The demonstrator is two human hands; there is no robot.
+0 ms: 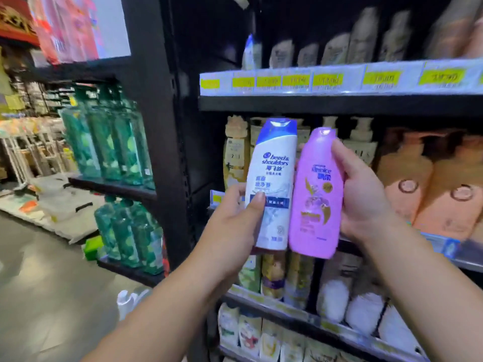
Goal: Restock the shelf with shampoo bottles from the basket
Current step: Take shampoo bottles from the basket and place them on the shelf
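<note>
While both bottles are held up before the shelf (339, 104) in the head view, the left hand (235, 218) wraps the white shampoo bottle (271, 184) low down and the right hand (366, 199) clasps the pink shampoo bottle (316, 194) at mid-height, the two touching. Smooth stiff plastic, probably light but slippery: grip the waist. Cream pump bottles (235, 152) and peach pouches (428, 184) crowd the row behind; no basket shows

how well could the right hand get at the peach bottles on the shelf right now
Probably not yet: the right hand grips the pink bottle, so its fingers are occupied. The peach bottles stand just beyond it, with nothing between.
</note>
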